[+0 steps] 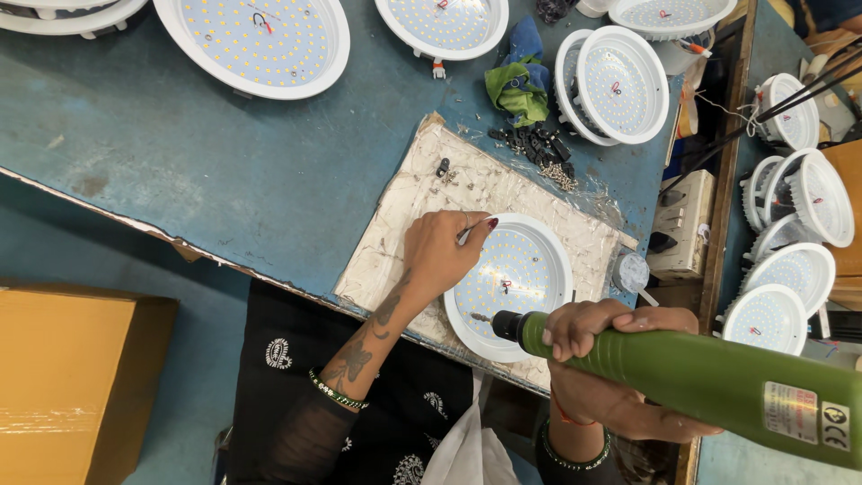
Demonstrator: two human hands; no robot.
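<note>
At frame centre, the left hand (440,256) presses curled fingers on the round white LED lamp (512,286) lying on the worktop's (224,171) pale board (404,242). The right hand (602,359) wraps tightly around a green electric screwdriver (718,382), its bit at the lamp's lower rim.

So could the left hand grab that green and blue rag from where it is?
Probably yes. The left hand rests on the round white light, and the green and blue rag lies farther up the blue table, with only small black parts between them.

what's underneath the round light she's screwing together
The round light lies on a worn whitish board, which rests on the blue table. The board beneath the light itself is covered.
</note>
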